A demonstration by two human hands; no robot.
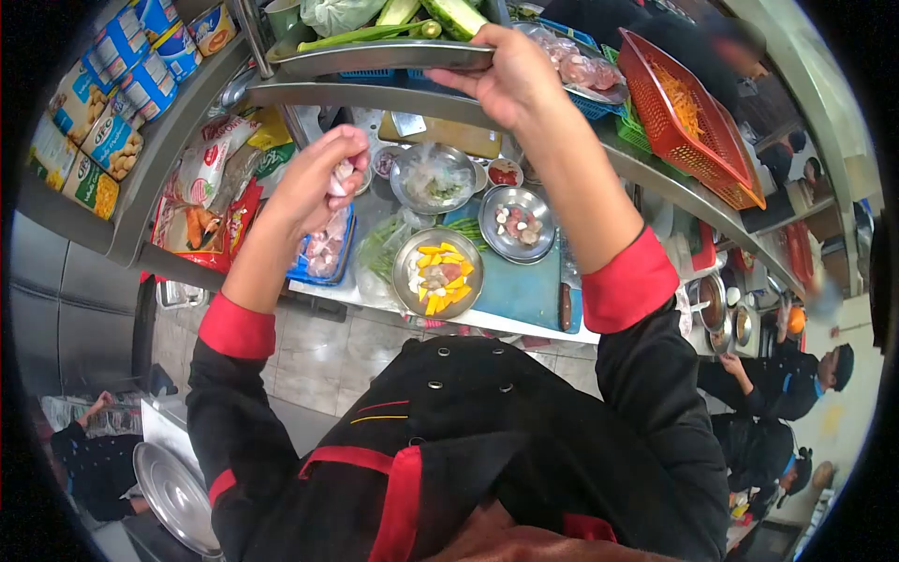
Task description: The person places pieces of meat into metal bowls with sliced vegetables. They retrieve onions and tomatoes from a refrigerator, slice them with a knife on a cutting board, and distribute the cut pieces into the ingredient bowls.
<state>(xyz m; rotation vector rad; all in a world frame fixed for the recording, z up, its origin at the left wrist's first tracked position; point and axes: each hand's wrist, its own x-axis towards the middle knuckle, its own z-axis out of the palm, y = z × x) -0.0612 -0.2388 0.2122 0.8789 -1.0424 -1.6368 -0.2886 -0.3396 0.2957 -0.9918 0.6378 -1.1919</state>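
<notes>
My left hand (323, 178) is raised over the counter, its fingers curled around small white pieces (341, 178); I cannot tell exactly what they are. Up at the shelf, my right hand (510, 75) grips the right end of a metal tray (384, 58) that carries green vegetables (454, 17). Below my hands stands a metal bowl (401, 281) with yellow strips, white pieces and some pinkish pieces. Behind it to the right, a second metal bowl (543, 245) holds pinkish and white pieces. A larger metal bowl (403, 178) contains a clear plastic bag.
A blue cutting board (520, 298) bears a knife (565, 307). Raw meat sits in a blue basket (348, 253). Shelf edges (599, 140) run between my forearms and the counter. An orange basket (646, 80) stands at right; cans (112, 145) at left. Other people work at both sides.
</notes>
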